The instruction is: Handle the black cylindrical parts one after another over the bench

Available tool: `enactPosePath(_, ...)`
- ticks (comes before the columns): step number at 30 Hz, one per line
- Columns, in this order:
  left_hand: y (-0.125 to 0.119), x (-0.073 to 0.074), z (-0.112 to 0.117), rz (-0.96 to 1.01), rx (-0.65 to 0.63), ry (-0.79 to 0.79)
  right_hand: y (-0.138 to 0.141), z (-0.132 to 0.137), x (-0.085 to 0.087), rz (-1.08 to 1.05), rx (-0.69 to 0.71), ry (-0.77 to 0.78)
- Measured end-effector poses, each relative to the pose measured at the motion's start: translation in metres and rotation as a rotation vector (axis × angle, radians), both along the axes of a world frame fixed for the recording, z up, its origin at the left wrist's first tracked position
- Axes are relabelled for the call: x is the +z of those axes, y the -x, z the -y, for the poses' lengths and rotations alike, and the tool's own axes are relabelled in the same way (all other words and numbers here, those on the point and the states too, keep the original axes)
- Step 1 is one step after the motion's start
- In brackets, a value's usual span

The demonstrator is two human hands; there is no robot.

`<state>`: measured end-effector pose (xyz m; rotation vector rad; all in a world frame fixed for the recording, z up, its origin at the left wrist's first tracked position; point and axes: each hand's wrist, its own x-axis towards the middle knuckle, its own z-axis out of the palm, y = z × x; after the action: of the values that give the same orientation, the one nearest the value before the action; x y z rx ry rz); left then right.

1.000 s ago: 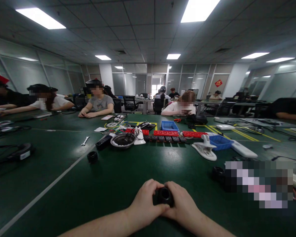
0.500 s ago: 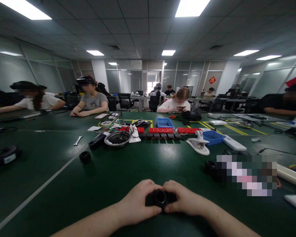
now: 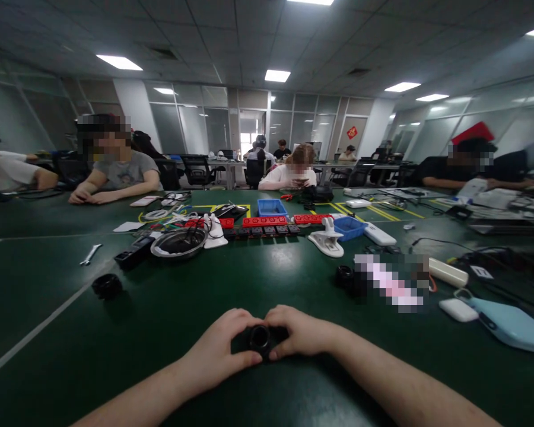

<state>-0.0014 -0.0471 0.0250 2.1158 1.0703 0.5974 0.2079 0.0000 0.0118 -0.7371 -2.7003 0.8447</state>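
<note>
Cylinder [image 3: 258, 350] clasped from two sides

Hollow, black, on or just above the green table [image 3: 160, 320], between left hand [image 3: 218, 345] and right hand [image 3: 300, 332], about equally near each; held in curled fingers and thumbs, with long axis apparently tipped nearward.

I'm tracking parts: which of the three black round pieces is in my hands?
The nearest piece, between your left hand and right hand; no hand touches the left piece or right piece.

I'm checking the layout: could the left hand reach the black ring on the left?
Probably yes: nothing seems to stand between the left hand and that black ring, though the hand holds another black part.
</note>
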Motion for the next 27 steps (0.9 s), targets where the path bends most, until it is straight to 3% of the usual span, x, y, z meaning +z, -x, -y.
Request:
enactPosePath(8,0.002,-0.010,-0.006,-0.012,-0.021,0.046,0.001,0.000,0.003,0.026,-0.009,0.000)
enactPosePath(15,-0.003,-0.003,-0.004,-0.061,0.019,0.060,0.003,0.002,0.001,0.014,-0.091,0.049)
enactPosePath(19,-0.007,-0.003,-0.002,-0.054,0.082,0.059,0.009,0.009,-0.002,0.061,-0.198,-0.013)
enactPosePath(24,-0.012,-0.009,0.002,-0.039,0.255,0.040,0.028,0.026,-0.006,0.215,-0.470,-0.219)
enactPosePath(27,-0.012,-0.012,0.002,-0.017,0.293,0.011,0.034,0.032,-0.005,0.245,-0.526,-0.233)
